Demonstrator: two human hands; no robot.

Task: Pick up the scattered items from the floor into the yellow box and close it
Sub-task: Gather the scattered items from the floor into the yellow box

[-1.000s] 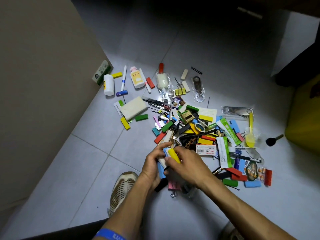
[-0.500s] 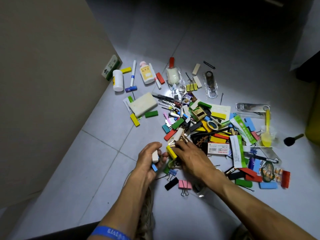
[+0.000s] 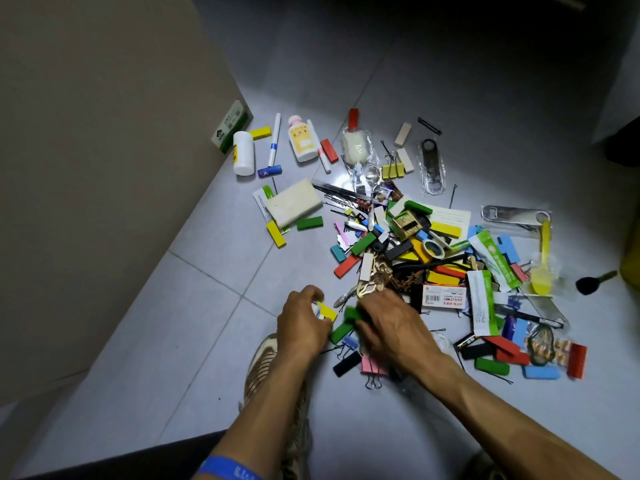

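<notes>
colourful small items [image 3: 408, 244] strewn on floor

Left hand [image 3: 301, 322] holds yellow block [image 3: 327, 311]; right hand [image 3: 388, 327] apparently pinches green block [image 3: 351, 313].

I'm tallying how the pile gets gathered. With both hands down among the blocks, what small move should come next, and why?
Probably pass the green block from the right hand into the left hand. The left hand already grips a yellow block and sits right beside it, so one hand can collect a bundle.
</notes>
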